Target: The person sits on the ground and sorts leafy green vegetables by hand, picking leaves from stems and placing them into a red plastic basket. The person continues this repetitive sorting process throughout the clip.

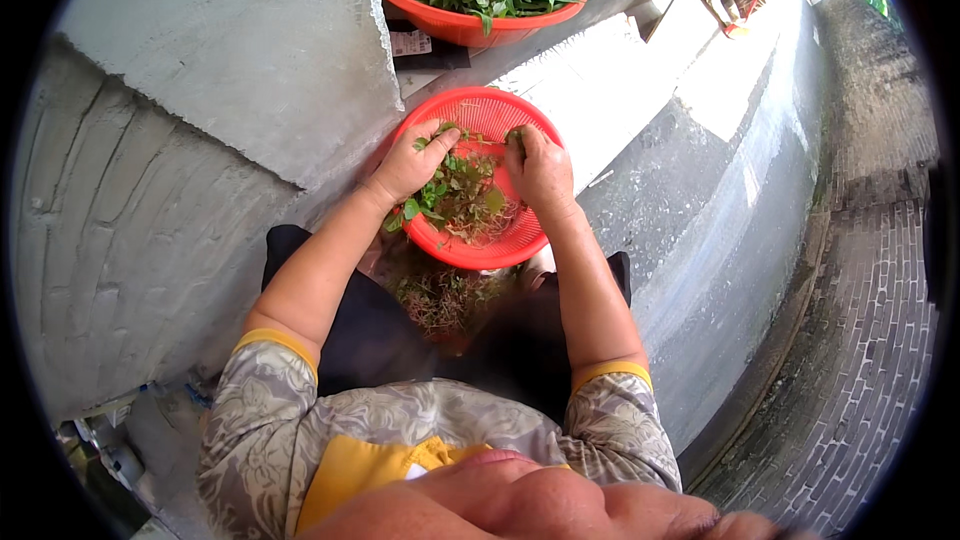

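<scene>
A red plastic colander (536, 240) stands before me, with leafy greens (450, 191) and thin pale roots or stems (484, 221) in its left and middle part. Over its upper left side, my left hand (420, 157) pinches a leafy green sprig between thumb and fingers. My right hand (536, 161) is over the colander's right side, its fingers closed on a small bit of greenery. A thin stem stretches between the two hands. Below the colander, between my legs, lies a pile of root and stem scraps (446, 304), partly hidden.
An orange-red plastic basin (480, 30) full of leafy greens stands ahead, beside a dark packet with a printed label (411, 43). A rough grey wall (225, 37) rises at the left. Concrete ground (675, 240) lies at the right, with a brick surface (862, 360) beyond it.
</scene>
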A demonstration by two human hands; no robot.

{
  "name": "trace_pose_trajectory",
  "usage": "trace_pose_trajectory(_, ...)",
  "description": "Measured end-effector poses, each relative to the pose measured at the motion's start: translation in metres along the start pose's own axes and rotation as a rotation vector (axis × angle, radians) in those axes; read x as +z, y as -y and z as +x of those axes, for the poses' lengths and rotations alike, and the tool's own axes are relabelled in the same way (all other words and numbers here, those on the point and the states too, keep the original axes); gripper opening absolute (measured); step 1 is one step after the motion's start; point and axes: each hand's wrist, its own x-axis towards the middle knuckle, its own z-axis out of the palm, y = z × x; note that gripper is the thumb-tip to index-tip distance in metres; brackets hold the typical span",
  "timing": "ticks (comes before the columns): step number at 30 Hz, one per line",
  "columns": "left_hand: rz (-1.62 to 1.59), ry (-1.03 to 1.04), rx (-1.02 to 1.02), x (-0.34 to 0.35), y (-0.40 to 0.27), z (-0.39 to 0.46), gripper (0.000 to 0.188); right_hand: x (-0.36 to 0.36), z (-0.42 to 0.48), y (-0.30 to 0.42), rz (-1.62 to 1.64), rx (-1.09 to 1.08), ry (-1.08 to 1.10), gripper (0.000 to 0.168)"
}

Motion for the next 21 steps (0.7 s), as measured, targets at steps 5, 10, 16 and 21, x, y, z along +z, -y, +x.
trace_pose_trajectory(5,0.063,-0.018,-0.006,0.000,-0.001,0.000,0.024,0.010,0.004,-0.008,0.152,0.030,0.088,0.013)
trace_pose_trajectory(10,0.184,-0.042,0.051,-0.005,-0.012,-0.002,0.029,0.021,0.001,0.010,0.148,-0.063,-0.067,0.013)
trace_pose_trajectory(16,0.113,-0.034,0.029,-0.018,-0.015,-0.006,0.028,0.022,0.013,0.026,0.206,-0.040,-0.115,0.013)
trace_pose_trajectory(21,0.058,-0.021,-0.019,-0.025,-0.025,-0.010,0.025,0.023,0.013,0.025,0.126,-0.142,0.114,0.015)
